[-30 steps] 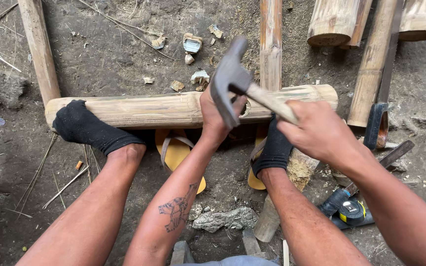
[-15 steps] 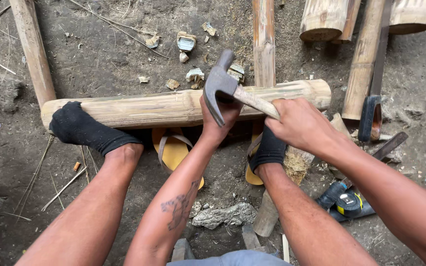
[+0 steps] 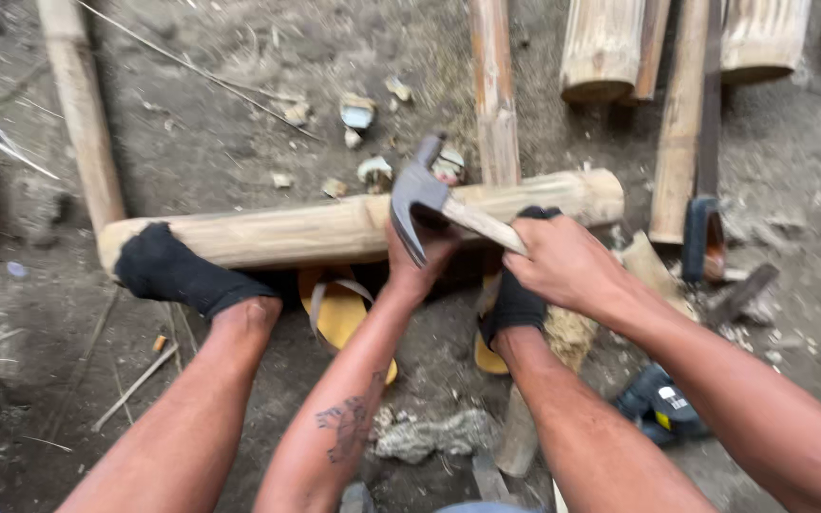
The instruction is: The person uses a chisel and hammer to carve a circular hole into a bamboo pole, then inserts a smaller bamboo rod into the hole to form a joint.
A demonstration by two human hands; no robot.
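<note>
The pole lies across the dirt from nine to three o'clock, pinned under my two black-socked feet. It looks like a thick bamboo length: stiff, fairly light for its bulk, smooth and round, so I judge it would roll if my feet let go. The hammer is over its middle, steel head heavy, wooden handle running toward four o'clock. My right hand has its fingers clamped round that handle near the head; further back would swing harder, I think. My left hand sits against the pole just under the hammer head, its fingers curled, but whether they pinch a nail or only brace I cannot tell, since the head covers them. My right foot is half hidden behind my right hand. The dark tool at five o'clock is blurred.
</note>
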